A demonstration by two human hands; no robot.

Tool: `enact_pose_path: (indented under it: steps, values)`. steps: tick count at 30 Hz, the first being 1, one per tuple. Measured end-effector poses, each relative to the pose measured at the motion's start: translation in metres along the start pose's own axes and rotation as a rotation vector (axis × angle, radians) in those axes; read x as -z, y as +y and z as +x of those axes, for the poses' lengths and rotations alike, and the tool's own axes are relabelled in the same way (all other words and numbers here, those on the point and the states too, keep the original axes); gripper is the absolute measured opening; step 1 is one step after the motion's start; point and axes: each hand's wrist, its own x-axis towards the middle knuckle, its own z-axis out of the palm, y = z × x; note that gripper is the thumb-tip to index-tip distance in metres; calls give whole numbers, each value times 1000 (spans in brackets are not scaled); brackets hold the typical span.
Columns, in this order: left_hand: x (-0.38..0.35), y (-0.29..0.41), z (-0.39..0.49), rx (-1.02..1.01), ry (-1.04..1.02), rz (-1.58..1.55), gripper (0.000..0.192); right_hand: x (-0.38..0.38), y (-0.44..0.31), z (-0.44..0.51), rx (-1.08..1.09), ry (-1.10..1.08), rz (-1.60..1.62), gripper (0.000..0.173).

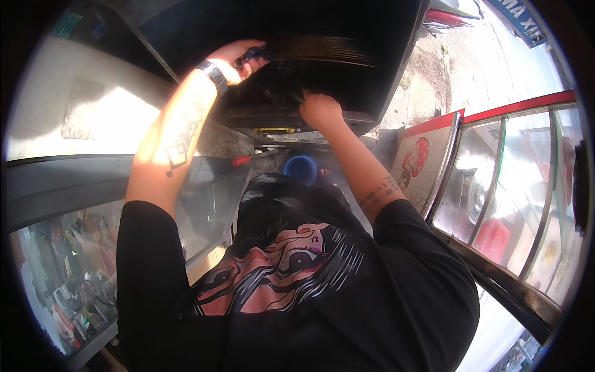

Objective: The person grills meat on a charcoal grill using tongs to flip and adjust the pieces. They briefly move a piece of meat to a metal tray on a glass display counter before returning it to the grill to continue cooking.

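My left hand [248,60] is closed around a small dark blue-black object [252,55], whose kind I cannot tell. It is at the left end of a rack of thin metal bars [325,51] inside a dark box-like grill or oven [297,23]. Lower and to the right, my right hand [320,110] is curled over the near edge of the box, with a thin, dim object [295,96] between thumb and fingers. The far end of that thin object is lost in the dark interior. A blue plastic bucket [300,169] stands below, close to my body.
A tool's red handle [241,161] points out left of the bucket. Below the box's near edge is a yellow strip [277,130]. A glass-fronted case [69,274] holding utensils is at left; a metal-framed glass cabinet [506,186] with a red edge flanks the right.
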Motion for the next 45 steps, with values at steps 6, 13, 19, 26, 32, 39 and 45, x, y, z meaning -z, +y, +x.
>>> enact_pose_path:
  steps: [6, 13, 19, 26, 32, 39, 45]
  values:
    - [-1, 2, 2, 20, -21, 28, 43, 41, -12, -2, 89, -69, -49, 39]
    - [1, 1, 5, 13, -10, 54, 42, 78, 20, -14, 186, -60, -127, 41]
    - [-1, -2, 2, 16, -30, 34, 41, 75, 5, 14, 216, -177, -208, 40]
    - [0, -4, 2, -12, -11, 24, 42, 93, 16, -2, 184, -27, -56, 39]
    - [2, -5, 6, -27, 6, 29, 43, 80, 55, -8, -23, 29, -121, 39]
    - [0, -5, 7, -43, 22, 39, 44, 90, 46, -25, 30, 114, -159, 37]
    - [-3, -6, 6, -57, 13, 41, 43, 72, 12, 6, 278, -66, -210, 36]
